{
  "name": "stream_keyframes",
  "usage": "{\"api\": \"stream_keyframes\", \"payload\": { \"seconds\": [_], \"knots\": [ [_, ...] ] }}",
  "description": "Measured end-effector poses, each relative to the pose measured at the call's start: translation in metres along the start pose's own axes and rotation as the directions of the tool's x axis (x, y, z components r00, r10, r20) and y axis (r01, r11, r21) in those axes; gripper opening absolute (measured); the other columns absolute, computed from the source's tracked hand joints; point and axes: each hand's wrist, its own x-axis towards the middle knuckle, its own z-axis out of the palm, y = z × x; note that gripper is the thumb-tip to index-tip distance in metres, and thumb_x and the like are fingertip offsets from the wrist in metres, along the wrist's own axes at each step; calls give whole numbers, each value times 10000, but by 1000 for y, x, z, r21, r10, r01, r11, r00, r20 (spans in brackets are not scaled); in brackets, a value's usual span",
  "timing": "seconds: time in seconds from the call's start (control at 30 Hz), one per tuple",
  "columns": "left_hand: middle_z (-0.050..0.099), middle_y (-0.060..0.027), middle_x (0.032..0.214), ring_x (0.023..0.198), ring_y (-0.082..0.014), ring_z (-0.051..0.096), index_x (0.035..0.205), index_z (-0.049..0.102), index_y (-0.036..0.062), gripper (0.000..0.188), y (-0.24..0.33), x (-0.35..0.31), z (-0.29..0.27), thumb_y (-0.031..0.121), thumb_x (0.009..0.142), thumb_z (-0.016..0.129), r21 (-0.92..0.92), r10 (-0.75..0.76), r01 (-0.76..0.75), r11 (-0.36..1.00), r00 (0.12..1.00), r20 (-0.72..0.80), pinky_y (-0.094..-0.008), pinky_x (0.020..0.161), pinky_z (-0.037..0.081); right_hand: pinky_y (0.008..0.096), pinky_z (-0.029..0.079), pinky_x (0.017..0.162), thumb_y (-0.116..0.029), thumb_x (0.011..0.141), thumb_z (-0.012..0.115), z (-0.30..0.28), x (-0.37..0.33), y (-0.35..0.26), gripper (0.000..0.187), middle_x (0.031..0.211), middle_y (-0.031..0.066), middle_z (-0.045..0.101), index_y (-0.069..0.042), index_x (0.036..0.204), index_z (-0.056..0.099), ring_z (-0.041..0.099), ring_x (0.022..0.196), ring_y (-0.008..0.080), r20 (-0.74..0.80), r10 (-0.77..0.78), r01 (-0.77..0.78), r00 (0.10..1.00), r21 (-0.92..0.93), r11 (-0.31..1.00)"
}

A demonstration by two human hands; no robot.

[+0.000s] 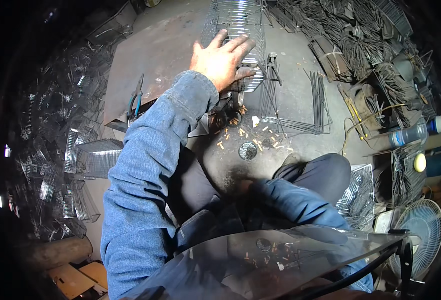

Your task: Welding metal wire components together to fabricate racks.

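Note:
My left hand (223, 59), in a blue denim sleeve, reaches forward with its fingers spread. It lies palm down on a long basket-like piece of bright wire mesh (238, 25), whose far end runs out at the top edge. Low between my knees, my right hand (243, 187) is in deep shadow and blurred, so its fingers and anything in them cannot be made out. Pliers with blue handles (137, 100) rest left of my left forearm, by a brown metal sheet (150, 55). Thin rectangular wire frames (320, 102) lie on the floor to the right of the mesh.
Cigarette butts (275, 145) are scattered around a small round dish (247, 151). Many wire baskets (100, 157) are heaped at left. Bundled wire rods (365, 50), a plastic bottle (408, 135) and a fan (419, 235) stand at right. A clear visor (280, 250) crosses the lower view.

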Motion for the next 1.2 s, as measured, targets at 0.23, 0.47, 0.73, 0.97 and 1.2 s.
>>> {"api": "stream_keyframes", "payload": {
  "seconds": [0.23, 0.47, 0.73, 0.97, 1.2],
  "knots": [
    [339, 70, 1423, 1319, -263, 300, 1360, 334, 316, 680, -12, -10, 3, 579, 772, 550, -6, -28, 28, 1000, 999, 34, -628, 920, 340, 356, 461, 871, -150, 704, 620, -86, -150, -50, 572, 1126, 194, 577, -29, 1240, 461, 575, 1031, 279, -373, 165, 194, 913, 753, 629],
    [337, 67, 1424, 1328, -266, 283, 1361, 332, 322, 669, -14, -7, 3, 535, 777, 577, -11, 25, -25, 1000, 1000, -13, -635, 935, 327, 320, 507, 619, -84, 692, 699, -114, -306, -98, 799, 1078, 161, 510, -22, 1357, 261, 583, 705, 184, -864, 308, 809, 399, 490, 325],
    [330, 74, 1429, 1328, -263, 287, 1370, 315, 331, 687, -16, -6, 4, 521, 771, 591, 22, 32, -33, 999, 999, 29, -632, 927, 336, 246, 425, 406, 2, 726, 512, -176, -304, -59, 519, 849, 120, 558, 44, 1223, 370, 502, 473, 127, -644, 444, 613, 623, 754, 235],
    [356, 68, 1413, 1309, -257, 322, 1356, 346, 316, 658, -20, -6, 11, 552, 781, 559, 24, 56, -55, 998, 997, -52, -616, 915, 351, 249, 420, 418, 9, 728, 479, -173, -297, -74, 488, 917, 116, 573, 25, 1205, 378, 487, 479, 130, -628, 488, 575, 606, 770, 278],
    [382, 57, 1401, 1301, -255, 338, 1356, 354, 321, 666, -17, -6, 9, 547, 769, 571, 40, 54, -51, 998, 996, -71, -582, 933, 345, 244, 421, 423, 2, 732, 472, -172, -297, -72, 486, 933, 120, 571, 27, 1208, 376, 490, 490, 129, -633, 456, 562, 625, 771, 300]
  ]
}}
